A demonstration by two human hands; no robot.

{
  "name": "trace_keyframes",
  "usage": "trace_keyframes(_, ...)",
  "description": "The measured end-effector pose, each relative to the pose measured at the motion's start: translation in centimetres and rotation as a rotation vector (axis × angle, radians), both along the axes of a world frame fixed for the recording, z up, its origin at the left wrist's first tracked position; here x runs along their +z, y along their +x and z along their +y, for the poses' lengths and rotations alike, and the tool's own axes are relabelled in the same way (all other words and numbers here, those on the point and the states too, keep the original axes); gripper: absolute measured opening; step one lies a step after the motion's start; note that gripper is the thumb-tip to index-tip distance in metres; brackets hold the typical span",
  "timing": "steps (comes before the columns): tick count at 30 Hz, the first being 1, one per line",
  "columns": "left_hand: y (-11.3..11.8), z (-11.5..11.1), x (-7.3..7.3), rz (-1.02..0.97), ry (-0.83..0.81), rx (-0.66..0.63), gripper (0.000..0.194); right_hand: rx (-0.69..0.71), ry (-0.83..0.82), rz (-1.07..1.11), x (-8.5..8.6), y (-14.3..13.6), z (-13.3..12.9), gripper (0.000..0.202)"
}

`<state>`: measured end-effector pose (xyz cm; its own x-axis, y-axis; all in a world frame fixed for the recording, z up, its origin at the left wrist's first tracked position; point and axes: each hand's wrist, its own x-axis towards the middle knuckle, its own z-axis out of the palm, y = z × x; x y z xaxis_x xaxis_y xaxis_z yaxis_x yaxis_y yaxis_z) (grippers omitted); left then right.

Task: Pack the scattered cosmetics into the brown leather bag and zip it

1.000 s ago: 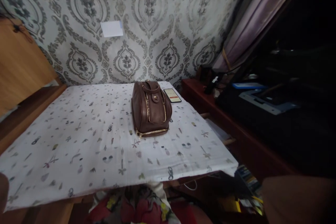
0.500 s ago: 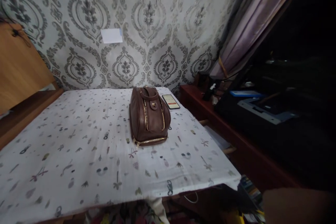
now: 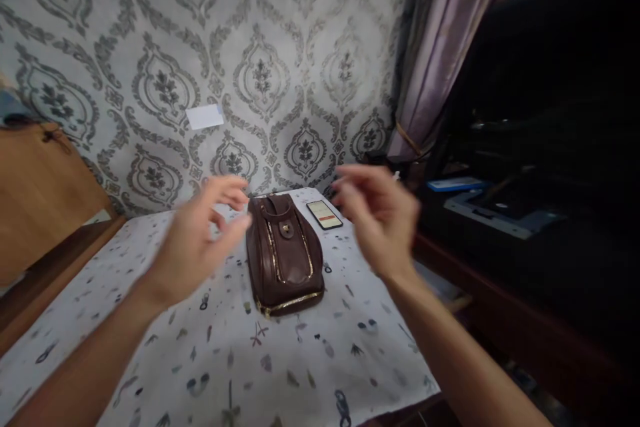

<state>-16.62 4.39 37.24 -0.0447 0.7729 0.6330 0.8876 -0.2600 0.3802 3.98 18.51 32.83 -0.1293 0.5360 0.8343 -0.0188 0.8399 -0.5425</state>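
A dark brown bag (image 3: 295,257) with gold zippers, a top handle and a small clasp tab lies on a white patterned cloth (image 3: 225,347). My left hand (image 3: 200,240) hovers just left of the bag, its fingers curved and apart, holding nothing. On the other side, my right hand (image 3: 380,217) is raised above the cloth, slightly blurred, with bent fingers spread from the thumb and nothing between them. A phone (image 3: 325,214) with a lit screen lies behind and right of the bag.
Patterned wallpaper with a white paper (image 3: 205,117) rises behind the table. A wooden panel (image 3: 45,193) stands at the left. To the right are a purple curtain (image 3: 440,47), a dark reddish ledge and a blue-edged object (image 3: 457,184).
Both my hands have come into view, one on each side of the bag. The view has tilted up and shifted a little, while the bag and phone stay in place on the cloth.
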Motion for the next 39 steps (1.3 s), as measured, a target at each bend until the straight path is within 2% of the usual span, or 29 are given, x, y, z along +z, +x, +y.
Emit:
trace_keyframes(3,0.2,3.8,-2.6,0.133,-0.162,-0.037,0.033,0.076,-0.143,-0.144,-3.3,-2.6,4.2,0.021)
trace_keyframes(5,-0.2,6.5,-4.3,0.188,-0.216,-0.02,0.031,0.096,-0.283,-0.197,-5.6,-4.3,6.9,0.026)
trace_keyframes(6,-0.4,7.7,-4.9,0.203,-0.218,-0.001,0.029,0.109,-0.303,-0.207,-6.6,-5.0,7.9,0.026)
trace_keyframes(8,-0.9,9.6,-5.4,0.235,-0.201,0.015,0.019,0.145,-0.333,-0.216,-7.9,-5.9,9.3,0.025)
trace_keyframes(10,-1.4,10.8,-5.2,0.278,-0.165,0.012,0.012,0.185,-0.348,-0.211,-8.6,-6.4,9.8,0.025)
trace_keyframes(15,-2.2,12.9,-4.3,0.229,-0.042,0.083,0.024,0.237,-0.397,-0.171,-9.1,-6.4,9.1,0.031)
trace_keyframes(18,-2.7,14.5,-4.4,0.104,-0.103,0.1,0.026,0.241,-0.416,-0.152,-9.6,-5.7,7.7,0.034)
trace_keyframes(20,-3.0,15.8,-4.7,-0.024,-0.188,0.059,0.035,0.231,-0.387,-0.144,-9.9,-5.0,6.4,0.036)
trace_keyframes(25,-3.4,18.6,-5.6,-0.256,-0.288,-0.088,0.025,0.133,-0.263,-0.111,-11.0,-4.3,3.3,0.041)
trace_keyframes(28,-3.1,19.2,-6.0,-0.293,-0.291,-0.094,0.022,0.09,-0.265,-0.079,-11.6,-4.6,2.3,0.041)
trace_keyframes(33,-2.5,19.4,-6.3,-0.356,-0.26,-0.045,0.018,0.098,-0.289,-0.064,-12.2,-4.7,2.0,0.042)
trace_keyframes(39,-1.7,19.5,-6.5,-0.518,-0.299,-0.002,0.024,0.106,-0.291,-0.05,-12.4,-4.8,2.0,0.041)
